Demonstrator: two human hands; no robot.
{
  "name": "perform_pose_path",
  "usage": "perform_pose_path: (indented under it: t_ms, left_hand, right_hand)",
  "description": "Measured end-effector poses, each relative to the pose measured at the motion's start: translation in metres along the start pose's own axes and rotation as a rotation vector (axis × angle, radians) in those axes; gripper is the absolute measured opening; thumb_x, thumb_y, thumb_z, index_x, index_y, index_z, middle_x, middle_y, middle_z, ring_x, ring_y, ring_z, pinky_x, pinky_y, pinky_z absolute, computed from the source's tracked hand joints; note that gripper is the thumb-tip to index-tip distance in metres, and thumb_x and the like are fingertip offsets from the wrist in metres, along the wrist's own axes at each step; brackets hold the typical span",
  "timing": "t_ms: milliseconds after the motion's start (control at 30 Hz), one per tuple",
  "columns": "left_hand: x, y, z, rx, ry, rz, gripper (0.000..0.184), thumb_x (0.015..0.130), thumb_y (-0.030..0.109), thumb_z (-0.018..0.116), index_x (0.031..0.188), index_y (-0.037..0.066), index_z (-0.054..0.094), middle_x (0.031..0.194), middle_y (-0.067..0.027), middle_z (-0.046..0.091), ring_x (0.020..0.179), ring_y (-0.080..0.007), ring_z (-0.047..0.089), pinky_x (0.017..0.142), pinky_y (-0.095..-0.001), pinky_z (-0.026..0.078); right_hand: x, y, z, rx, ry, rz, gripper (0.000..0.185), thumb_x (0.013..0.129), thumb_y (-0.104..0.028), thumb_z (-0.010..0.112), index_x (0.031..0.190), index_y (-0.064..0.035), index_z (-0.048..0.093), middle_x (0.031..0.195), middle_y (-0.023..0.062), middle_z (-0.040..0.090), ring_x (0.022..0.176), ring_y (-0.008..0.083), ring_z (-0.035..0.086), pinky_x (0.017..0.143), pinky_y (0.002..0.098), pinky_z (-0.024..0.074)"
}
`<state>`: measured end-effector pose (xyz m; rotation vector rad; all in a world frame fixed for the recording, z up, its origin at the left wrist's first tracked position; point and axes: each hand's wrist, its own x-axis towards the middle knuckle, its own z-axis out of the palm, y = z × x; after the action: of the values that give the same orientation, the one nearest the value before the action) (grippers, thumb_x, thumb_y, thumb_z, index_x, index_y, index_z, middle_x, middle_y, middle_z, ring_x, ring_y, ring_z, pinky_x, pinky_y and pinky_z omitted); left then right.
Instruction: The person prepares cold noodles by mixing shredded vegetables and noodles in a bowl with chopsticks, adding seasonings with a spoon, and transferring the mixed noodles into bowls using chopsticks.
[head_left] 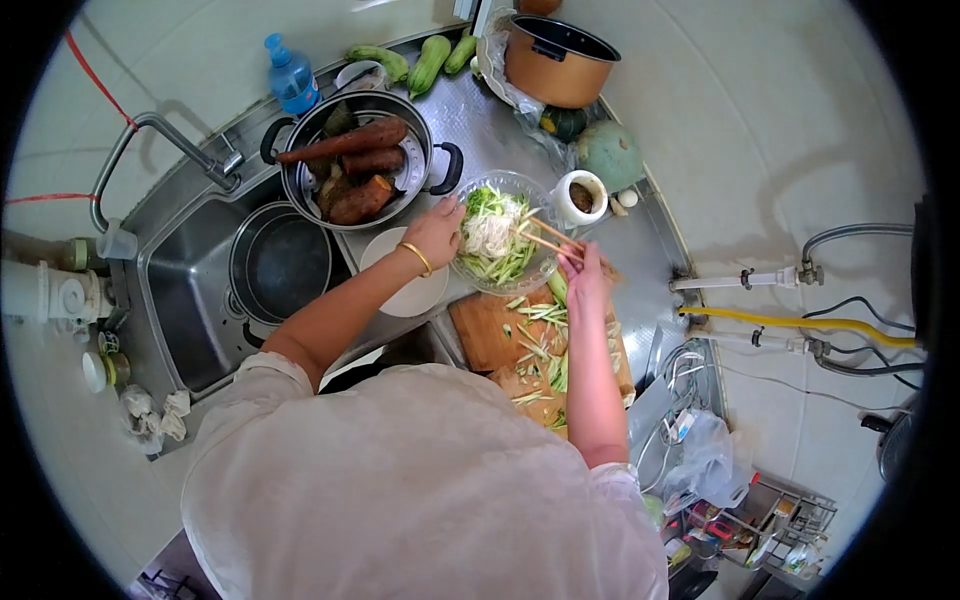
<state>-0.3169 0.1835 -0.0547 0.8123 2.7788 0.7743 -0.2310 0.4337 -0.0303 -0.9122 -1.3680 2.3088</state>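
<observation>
steel counter [489, 133] runs beneath pale tiled walls [720, 150], with a sink [185, 320] at nine o'clock from the clear bowl [538, 272] that sits near the middle. the bowl holds green shreds [500, 270] with a pale, whitish heap [489, 235] on top.

the left hand [435, 236], a gold bangle [416, 258] at its wrist, has its fingers against the bowl's rim at nine o'clock; i can't tell whether they clench it. the right hand [583, 275], at four o'clock, grasps a pair of wooden chopsticks [548, 238], their tips reaching into the bowl over the heap.

around the bowl, a steamer pot [418, 200] with long reddish-brown roots [372, 137] stands at ten o'clock, and a white dish [418, 296] at eight. between five and six lies a wooden cutting board [483, 335], scattered with more green strips [545, 345]. a small white jar [570, 210] of something brown is just beside the bowl at two, a round green gourd [608, 155] farther out that way. an orange-brown pot [555, 75] stands at one, pale green squashes [430, 66] lie at eleven, and a dark pot [282, 258] sits inside the sink.
</observation>
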Motion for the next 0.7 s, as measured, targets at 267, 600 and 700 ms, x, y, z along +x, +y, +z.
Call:
perform_pose_path:
  t_ms: [267, 600, 700]
  left_hand:
    - [-0.002, 0.002, -0.005, 0.01, -0.017, 0.007, 0.047, 0.079, 0.015, 0.049, 0.123, 0.001, 0.04, 0.133, -0.0171, 0.032, 0.122, -0.0286, 0.033, 0.099, -0.0338, 0.029]
    - [-0.001, -0.002, 0.005, 0.006, 0.03, 0.014, 0.022, 0.078, 0.015, 0.049, 0.094, 0.005, 0.06, 0.131, -0.0196, 0.035, 0.116, -0.0308, 0.04, 0.095, -0.0345, 0.035]
    - [0.003, -0.007, 0.008, -0.097, 0.076, 0.014, 0.015, 0.074, 0.015, 0.053, 0.083, 0.008, 0.063, 0.126, -0.0208, 0.039, 0.108, -0.0324, 0.047, 0.089, -0.0352, 0.039]
  right_hand:
    - [0.003, 0.016, 0.073, -0.8, -0.408, -0.477, 0.016, 0.078, -0.015, 0.058, 0.079, 0.0012, 0.061, 0.074, 0.0116, 0.06, 0.063, 0.0175, 0.058, 0.059, 0.027, 0.0457]
    - [-0.005, -0.094, 0.031, -0.629, -0.126, -0.174, 0.019, 0.084, -0.019, 0.055, 0.087, -0.0004, 0.057, 0.075, 0.0093, 0.061, 0.064, 0.0161, 0.06, 0.056, 0.0246, 0.0497]
    - [0.028, -0.038, -0.009, -0.379, -0.007, -0.096, 0.018, 0.085, -0.018, 0.053, 0.087, -0.0001, 0.054, 0.079, 0.0116, 0.061, 0.066, 0.0191, 0.061, 0.057, 0.0267, 0.0524]
